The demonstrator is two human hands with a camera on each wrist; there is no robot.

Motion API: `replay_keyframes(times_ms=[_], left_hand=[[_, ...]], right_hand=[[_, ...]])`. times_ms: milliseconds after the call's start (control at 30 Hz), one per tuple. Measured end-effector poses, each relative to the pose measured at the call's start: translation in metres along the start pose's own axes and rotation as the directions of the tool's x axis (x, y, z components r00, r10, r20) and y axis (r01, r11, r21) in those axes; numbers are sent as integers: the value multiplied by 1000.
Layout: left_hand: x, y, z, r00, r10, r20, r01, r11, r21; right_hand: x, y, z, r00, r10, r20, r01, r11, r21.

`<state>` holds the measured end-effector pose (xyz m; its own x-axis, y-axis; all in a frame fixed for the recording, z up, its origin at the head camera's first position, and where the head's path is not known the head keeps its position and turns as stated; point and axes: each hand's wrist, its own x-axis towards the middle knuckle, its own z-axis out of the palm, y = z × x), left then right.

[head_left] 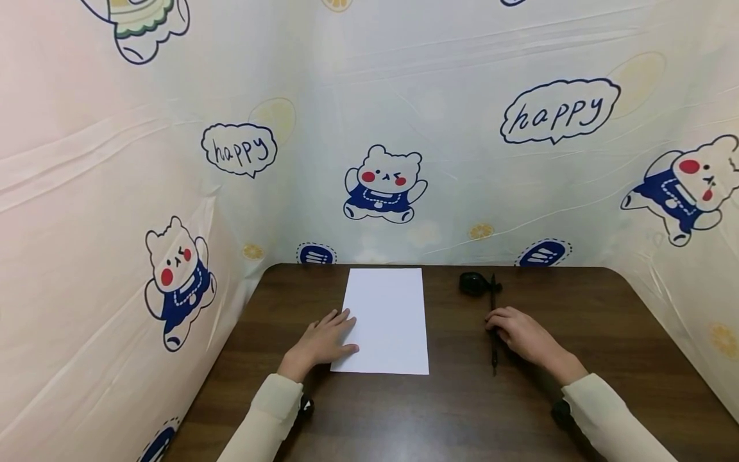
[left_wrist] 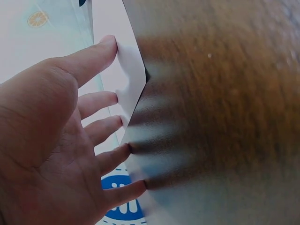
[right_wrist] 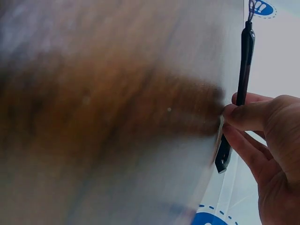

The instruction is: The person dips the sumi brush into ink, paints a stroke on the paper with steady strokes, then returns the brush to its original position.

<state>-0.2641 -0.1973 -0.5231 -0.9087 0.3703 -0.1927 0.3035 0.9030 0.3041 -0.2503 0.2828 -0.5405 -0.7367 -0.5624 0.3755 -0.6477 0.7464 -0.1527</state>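
Note:
A white sheet of paper (head_left: 387, 321) lies upright on the brown table. My left hand (head_left: 322, 340) rests at its left side with fingers spread, thumb and some fingertips on the sheet. In the left wrist view the fingers are straight and grip nothing, and the paper (left_wrist: 129, 61) shows beneath them. To the right, my right hand (head_left: 526, 335) pinches a slim black stick (right_wrist: 245, 65) around its middle, between thumb and fingers. One end of the stick carries a thin loop, like a brush handle's cord. Its far end overlaps a small rounded black object (head_left: 473, 283).
The dark wooden table (head_left: 381, 410) has rounded far corners. Pale printed cloth (head_left: 323, 160) with cartoon bears hangs close along the back and both sides. Bare wood lies between the sheet and the stick.

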Motion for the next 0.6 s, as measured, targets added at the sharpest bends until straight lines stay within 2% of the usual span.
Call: replay_keyframes(times_ms=[367, 600], left_hand=[[-1, -1, 0, 1000, -4, 8, 4, 1000, -20], [-1, -1, 1, 1000, -1, 6, 1, 1000, -26]], right_hand=[[4, -1, 0, 998, -11, -56, 10, 1000, -11], [5, -5, -5, 989, -36, -144, 32, 999, -30]])
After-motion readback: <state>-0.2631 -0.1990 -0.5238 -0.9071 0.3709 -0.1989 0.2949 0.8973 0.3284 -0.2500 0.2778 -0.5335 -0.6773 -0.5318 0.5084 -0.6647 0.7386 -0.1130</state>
